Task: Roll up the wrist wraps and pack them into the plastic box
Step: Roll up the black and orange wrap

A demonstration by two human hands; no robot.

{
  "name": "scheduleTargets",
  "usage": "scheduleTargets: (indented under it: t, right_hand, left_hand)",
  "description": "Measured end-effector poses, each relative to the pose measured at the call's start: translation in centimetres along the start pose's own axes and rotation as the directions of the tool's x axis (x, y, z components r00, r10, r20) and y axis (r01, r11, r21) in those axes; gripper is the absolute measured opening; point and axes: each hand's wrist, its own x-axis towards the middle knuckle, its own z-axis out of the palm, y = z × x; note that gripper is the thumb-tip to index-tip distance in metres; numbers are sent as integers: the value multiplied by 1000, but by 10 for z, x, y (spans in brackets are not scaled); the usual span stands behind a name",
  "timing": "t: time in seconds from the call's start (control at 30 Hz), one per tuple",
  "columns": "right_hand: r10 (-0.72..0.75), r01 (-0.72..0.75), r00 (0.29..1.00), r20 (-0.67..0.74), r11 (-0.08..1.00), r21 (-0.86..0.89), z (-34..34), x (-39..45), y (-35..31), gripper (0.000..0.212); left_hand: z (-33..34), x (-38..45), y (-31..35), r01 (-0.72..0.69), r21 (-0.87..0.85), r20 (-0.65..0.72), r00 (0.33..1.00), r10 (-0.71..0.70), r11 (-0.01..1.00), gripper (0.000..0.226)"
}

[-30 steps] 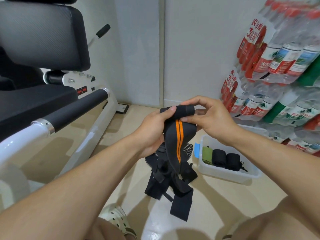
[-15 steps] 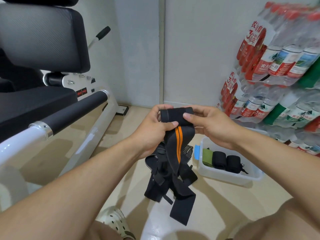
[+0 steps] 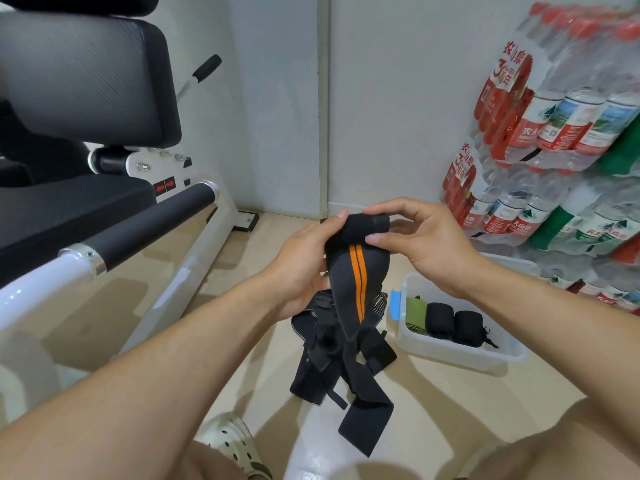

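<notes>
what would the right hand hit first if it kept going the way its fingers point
The right hand points leftward across the roll of the wrist wrap it grips, so beyond that wrap it would likely meet the left hand gripping the other end. Depth is hard to judge.

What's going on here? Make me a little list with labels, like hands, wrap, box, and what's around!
left hand: grips the rolled top end of the wrap from the left
right hand: pinches the same roll from the right
wrist wrap: black with orange stripes, partly rolled, tail hanging down
loose wraps: dark pile on the floor under the hands
plastic box: on the floor at right, holding one green roll and two black rolls
around: water bottle packs stacked at right, exercise machine at left
</notes>
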Motion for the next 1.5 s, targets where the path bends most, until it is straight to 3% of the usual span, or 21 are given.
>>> scheduleTargets:
  t: [0.27, 0.37, 0.53, 0.73, 0.87, 1.07, 1.27, 1.37, 1.5]
  right_hand:
    - [17, -16, 998, 63, 1000, -15, -9, -1, -1, 47]
    - [82, -83, 994, 76, 996, 17, -10, -2, 2, 61]
    - [139, -149, 983, 122, 986, 75, -5, -3, 0, 54]
    - [132, -119, 989, 70, 979, -163, 11, -9, -4, 62]
    - [123, -83, 988, 94, 933, -349, 12, -10, -5, 68]
    - [0, 11, 997, 73, 990, -144, 9, -8, -4, 35]
    - [-101, 106, 989, 111, 993, -44, 9, -9, -7, 38]
    - [-104, 108, 989, 104, 994, -33, 12, -7, -7, 39]
    - [-80, 83, 991, 104, 996, -27, 12, -5, -5, 41]
  left_hand:
    - [-1, 2, 2, -106, -113, 19, 994, 109, 988, 29]
    - [-1, 2, 1, -157, -81, 26, 987, 159, 984, 38]
    - [-2, 2, 1, -209, -12, 30, 977, 209, 978, 40]
    - [1, 0, -6, -188, 29, 48, 981, 187, 982, 48]
    - [2, -2, -9, -153, -7, 60, 986, 153, 988, 38]
    - [3, -2, -5, -163, -15, 7, 987, 163, 986, 37]
    - [2, 1, 5, -71, -21, 23, 997, 72, 997, 50]
    - [2, -1, 6, -62, 77, 43, 997, 59, 995, 40]
    - [0, -3, 6, -27, 75, 58, 998, 23, 997, 33]
